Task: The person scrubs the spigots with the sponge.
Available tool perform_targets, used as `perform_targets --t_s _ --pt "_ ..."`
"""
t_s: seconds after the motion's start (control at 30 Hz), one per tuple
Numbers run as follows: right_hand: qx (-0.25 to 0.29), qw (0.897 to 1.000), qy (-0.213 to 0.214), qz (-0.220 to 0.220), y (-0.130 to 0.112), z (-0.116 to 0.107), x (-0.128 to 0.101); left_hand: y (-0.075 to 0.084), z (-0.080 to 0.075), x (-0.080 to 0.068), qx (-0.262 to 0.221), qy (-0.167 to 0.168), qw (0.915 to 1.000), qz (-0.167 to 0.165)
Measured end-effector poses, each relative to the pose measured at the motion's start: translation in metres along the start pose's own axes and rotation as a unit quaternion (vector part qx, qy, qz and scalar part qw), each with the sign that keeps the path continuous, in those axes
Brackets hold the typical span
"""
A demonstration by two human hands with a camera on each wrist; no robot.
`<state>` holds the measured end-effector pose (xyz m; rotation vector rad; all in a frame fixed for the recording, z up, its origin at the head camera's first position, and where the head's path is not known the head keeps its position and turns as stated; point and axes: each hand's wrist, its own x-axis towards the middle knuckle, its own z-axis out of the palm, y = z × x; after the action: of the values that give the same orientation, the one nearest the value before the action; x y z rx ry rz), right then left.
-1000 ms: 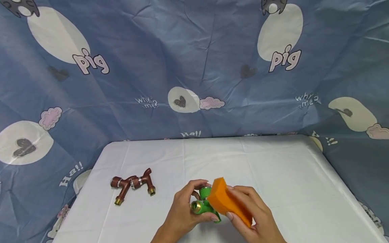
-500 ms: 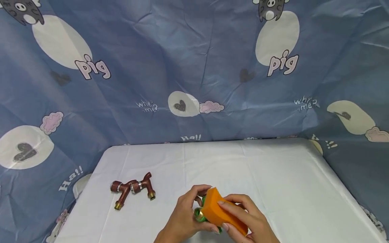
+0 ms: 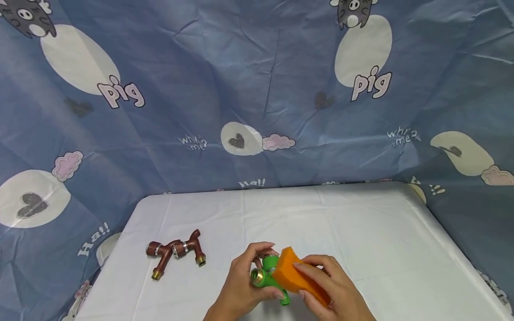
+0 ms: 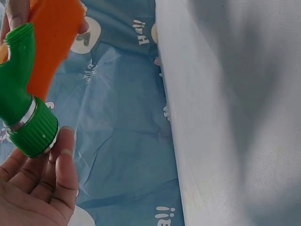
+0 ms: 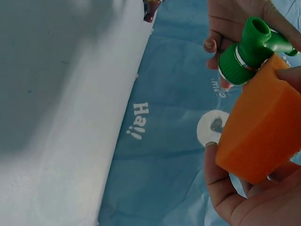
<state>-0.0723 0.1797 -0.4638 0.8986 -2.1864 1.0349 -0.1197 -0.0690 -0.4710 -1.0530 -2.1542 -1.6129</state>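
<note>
My left hand [image 3: 245, 285] grips a green plastic tap fitting [image 3: 266, 277] with a brass end, held just above the white table [image 3: 361, 223] near its front edge. My right hand [image 3: 329, 290] grips an orange sponge [image 3: 295, 276] and presses it against the fitting's right side. In the left wrist view the green fitting [image 4: 23, 108] sits at my fingertips with the sponge [image 4: 51, 37] behind it. The right wrist view shows the sponge [image 5: 263, 132] between my thumb and fingers, touching the ribbed green fitting [image 5: 244, 52].
Two brown taps [image 3: 176, 252] with brass ends lie together on the table's left side. A blue cartoon-printed cloth [image 3: 257, 89] hangs behind and around the table. The table's edges drop off on the left and right.
The sponge slid down over the fitting half a second ago, then came back to its right side. The green fitting's brass end shows again. The brown taps stayed put.
</note>
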Motion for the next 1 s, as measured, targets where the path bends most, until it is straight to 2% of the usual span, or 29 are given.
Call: perform_targets --t_s 0.13,0.27,0.43,0.57,0.73,0.87,1.0 --pt "0.003 1.000 -0.001 0.022 -0.004 -0.004 0.001 0.001 0.000 0.001 -0.005 0.000 0.9999 -0.010" --pt "0.043 0.998 -0.001 0.034 -0.012 -0.006 0.002 0.001 0.001 0.001 -0.018 -0.004 0.9992 -0.035" --pt "0.101 0.995 0.000 0.011 -0.013 -0.001 0.004 0.001 0.003 0.002 -0.006 -0.005 0.9991 -0.042" --pt "0.109 0.994 0.001 -0.011 -0.010 0.002 0.005 0.002 0.005 0.002 0.030 -0.003 0.9986 -0.043" --pt "0.062 0.998 -0.021 -0.021 -0.008 0.004 0.004 0.004 0.006 0.000 0.040 0.002 0.9951 -0.090" --pt "0.008 0.999 -0.036 -0.028 -0.006 0.003 0.002 0.005 0.005 -0.001 0.014 0.012 0.9903 -0.138" --pt "-0.017 0.998 -0.054 -0.026 -0.003 -0.001 0.002 0.005 0.003 -0.001 0.001 0.031 0.9860 -0.164"
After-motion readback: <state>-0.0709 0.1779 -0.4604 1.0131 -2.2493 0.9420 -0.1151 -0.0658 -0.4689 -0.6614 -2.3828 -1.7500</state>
